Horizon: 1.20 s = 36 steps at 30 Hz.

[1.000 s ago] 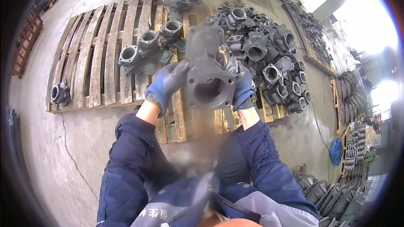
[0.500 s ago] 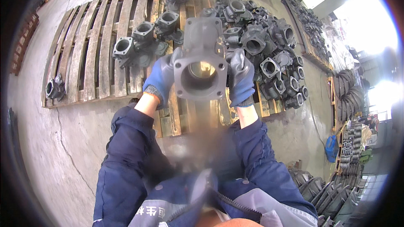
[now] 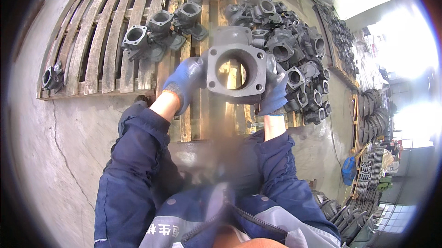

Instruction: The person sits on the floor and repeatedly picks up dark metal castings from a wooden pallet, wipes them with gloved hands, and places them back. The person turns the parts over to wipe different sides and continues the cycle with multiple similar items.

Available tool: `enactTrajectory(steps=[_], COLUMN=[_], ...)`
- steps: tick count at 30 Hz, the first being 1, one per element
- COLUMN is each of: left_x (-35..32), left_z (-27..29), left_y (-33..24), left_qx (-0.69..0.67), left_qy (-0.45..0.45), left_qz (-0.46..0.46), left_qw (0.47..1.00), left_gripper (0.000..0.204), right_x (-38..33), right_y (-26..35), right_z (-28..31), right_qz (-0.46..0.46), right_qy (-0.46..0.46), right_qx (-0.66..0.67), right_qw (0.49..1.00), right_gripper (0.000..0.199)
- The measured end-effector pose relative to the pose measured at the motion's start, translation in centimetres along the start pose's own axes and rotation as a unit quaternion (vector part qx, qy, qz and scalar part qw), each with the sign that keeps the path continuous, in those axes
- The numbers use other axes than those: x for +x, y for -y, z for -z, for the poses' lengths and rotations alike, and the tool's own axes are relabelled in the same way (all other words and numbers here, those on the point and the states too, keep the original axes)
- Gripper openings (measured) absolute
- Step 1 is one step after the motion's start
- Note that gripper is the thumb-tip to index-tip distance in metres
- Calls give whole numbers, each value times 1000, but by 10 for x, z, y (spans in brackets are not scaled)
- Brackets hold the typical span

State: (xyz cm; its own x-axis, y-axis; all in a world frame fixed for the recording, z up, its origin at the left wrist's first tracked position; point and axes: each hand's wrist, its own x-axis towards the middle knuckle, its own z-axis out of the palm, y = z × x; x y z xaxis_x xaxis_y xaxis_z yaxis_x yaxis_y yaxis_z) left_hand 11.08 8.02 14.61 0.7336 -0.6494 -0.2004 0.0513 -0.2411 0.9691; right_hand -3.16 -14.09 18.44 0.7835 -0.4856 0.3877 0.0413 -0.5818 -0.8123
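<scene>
Between my two gloved hands I hold up a grey cast-metal valve body (image 3: 216, 71), its square flange with corner holes facing me. Through its round bore the slats behind show. My left hand (image 3: 188, 81), in a blue and grey glove, grips the casting's left side. On the opposite side my right hand (image 3: 275, 89) is closed around it, with the fingers partly hidden behind the metal. Beyond the held piece, several similar valve bodies (image 3: 136, 36) stand on the pallet to the left, and a dense pile of castings (image 3: 282, 51) lies to the right.
A wooden pallet (image 3: 94, 31) spans the left, with one lone casting (image 3: 53, 78) at its near left corner. More castings (image 3: 338, 41) lie on a pallet at the far right. A blue bag (image 3: 349, 170) sits beside stacked parts at right. Concrete floor (image 3: 73, 156) surrounds the pallets.
The held valve body has shifted slightly right and up in view and turned, so its flange faces me more squarely and its bore shows slats. Both hands keep their grip.
</scene>
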Motion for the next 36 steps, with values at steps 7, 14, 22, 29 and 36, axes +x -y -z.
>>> enactTrajectory(steps=[7, 14, 22, 29, 36], left_x=[14, 3, -7, -21, -37], left_z=[-9, -12, -12, -20, -23], left_y=[14, -17, -41, -39, -63], left_qx=[216, 142, 140, 88, 59], left_qy=[26, 87, 106, 18, -77], left_qz=[-187, -50, 73, -16, -48], left_qw=[958, 985, 982, 996, 994], left_gripper=[22, 20, 18, 37, 64], right_x=[-6, 0, -5, -10, -1], right_y=[7, 33, 20, 13, 61], right_z=[1, 3, -1, 22, 6], right_qz=[53, 180, 191, 270, 86], right_qy=[-125, -158, -259, -146, -48], right_qx=[-458, -295, -489, -459, -380], right_qw=[878, 925, 811, 833, 920], right_gripper=[30, 17, 34, 63, 71])
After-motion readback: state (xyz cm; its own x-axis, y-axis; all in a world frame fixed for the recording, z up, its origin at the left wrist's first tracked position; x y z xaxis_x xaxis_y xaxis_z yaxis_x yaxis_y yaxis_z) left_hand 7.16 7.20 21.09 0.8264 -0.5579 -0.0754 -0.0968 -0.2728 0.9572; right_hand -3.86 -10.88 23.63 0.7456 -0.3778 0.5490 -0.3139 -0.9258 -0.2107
